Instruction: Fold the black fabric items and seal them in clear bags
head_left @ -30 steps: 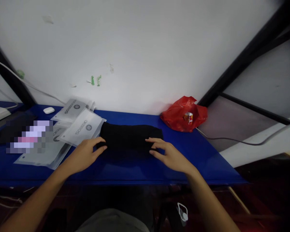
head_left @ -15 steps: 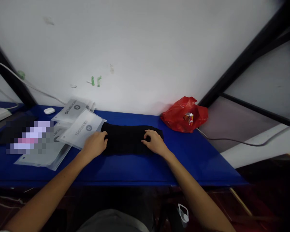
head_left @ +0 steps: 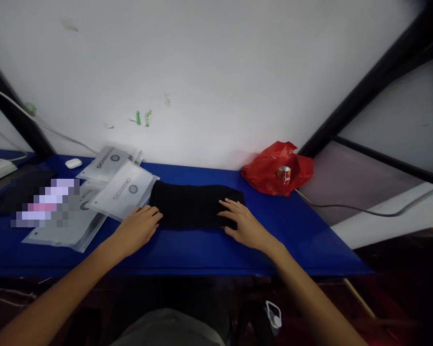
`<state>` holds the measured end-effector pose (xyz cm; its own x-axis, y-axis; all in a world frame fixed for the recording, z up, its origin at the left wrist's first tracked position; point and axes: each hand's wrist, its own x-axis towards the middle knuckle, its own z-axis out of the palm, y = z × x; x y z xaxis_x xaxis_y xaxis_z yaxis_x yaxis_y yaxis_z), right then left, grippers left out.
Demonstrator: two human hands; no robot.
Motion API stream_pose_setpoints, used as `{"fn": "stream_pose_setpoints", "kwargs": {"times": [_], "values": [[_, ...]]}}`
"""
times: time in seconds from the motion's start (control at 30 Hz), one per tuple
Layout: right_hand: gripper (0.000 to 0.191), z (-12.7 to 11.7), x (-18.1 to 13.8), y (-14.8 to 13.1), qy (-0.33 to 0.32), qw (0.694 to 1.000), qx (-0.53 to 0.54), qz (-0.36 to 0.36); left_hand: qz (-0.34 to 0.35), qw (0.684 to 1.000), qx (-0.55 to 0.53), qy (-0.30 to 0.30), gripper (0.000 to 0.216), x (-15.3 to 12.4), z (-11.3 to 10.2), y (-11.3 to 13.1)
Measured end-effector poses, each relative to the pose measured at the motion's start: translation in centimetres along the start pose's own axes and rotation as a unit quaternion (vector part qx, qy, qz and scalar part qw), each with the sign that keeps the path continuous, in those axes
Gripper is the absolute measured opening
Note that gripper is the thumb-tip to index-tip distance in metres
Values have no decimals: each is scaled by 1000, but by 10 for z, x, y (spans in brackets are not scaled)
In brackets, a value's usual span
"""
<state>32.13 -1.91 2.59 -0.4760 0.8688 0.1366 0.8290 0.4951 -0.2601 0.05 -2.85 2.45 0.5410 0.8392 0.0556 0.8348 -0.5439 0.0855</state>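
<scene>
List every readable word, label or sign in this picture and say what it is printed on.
"SOIBIOS", seemingly: rear white pouch.
"SOIBIOS": white pouch beside the black cloth.
Half-covered print on lower pouch: unreadable.
Packet on red bag: too small to read.

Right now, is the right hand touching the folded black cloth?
Touching. The head view shows the right hand with its fingers lying flat on the folded black cloth, at its right end.

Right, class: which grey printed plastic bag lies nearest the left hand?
The grey printed plastic bag right beside the folded black cloth, just beyond the left hand; the other bags lie further left or back.
</scene>
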Motion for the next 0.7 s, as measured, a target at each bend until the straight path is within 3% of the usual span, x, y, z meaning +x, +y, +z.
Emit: {"fn": "stream_pose_setpoints", "kwargs": {"times": [0.13,0.3,0.47,0.57,0.7], "values": [[25,-3,-3,-2,17,999,26,-24,-1,999,-32,13,26,-4,-9,2],[13,-25,-7,-14,-27,994,107,-17,-25,993,-117,-5,27,-14,-34,0],[18,-43,5,-17,-32,986,166,13,-71,978,-194,-8,28,-2,-53,-9],[20,-41,20,-7,-5,985,168,43,-96,970,-221,4,26,16,-52,-16],[18,-22,42,4,58,989,94,95,-125,976,-174,39,24,40,-30,-25]]}}
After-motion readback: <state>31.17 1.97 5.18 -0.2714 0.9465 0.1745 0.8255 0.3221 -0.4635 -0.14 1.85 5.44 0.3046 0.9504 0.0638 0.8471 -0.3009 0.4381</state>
